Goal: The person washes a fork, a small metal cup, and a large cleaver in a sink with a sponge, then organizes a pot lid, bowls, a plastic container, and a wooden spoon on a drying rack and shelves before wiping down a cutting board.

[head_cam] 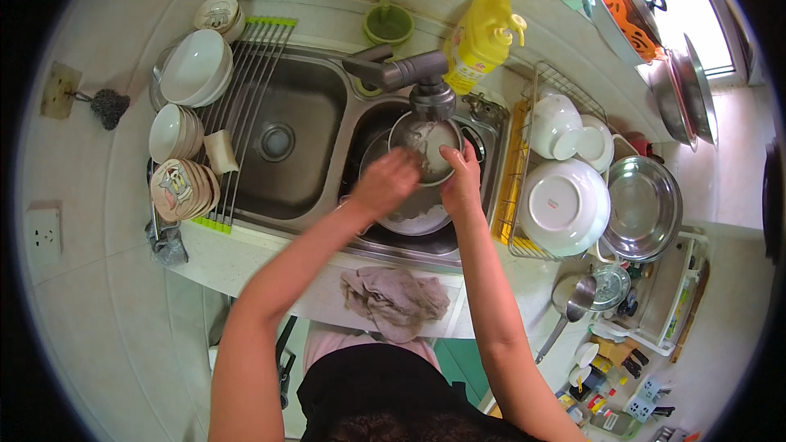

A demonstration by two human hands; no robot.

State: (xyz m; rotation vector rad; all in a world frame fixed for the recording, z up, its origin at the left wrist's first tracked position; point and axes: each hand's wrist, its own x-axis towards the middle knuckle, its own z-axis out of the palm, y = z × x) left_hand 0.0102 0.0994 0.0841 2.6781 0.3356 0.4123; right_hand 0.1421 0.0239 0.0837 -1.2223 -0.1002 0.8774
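A round metal bowl [451,126] with water in it is under the grey faucet [431,101], over the right basin of the steel sink [424,258]. My right hand [463,175] grips its right rim, thumb on top. Blurred by motion, my left hand [388,183] is at the left side of the bowl with its fingers curled over the rim. Whether it holds anything is hidden. Below the bowl, a larger metal pot [424,221] sits in the basin with whitish water in it.
Left, a roll-up rack [245,116] borders stacked white bowls [193,67], cartoon-printed dishes [178,190] and a sponge [221,152]. A yellow detergent bottle [482,40] stands behind the faucet. Right, a wire basket [522,196] holds white bowls [565,205]. A rag [396,301] lies on the front edge.
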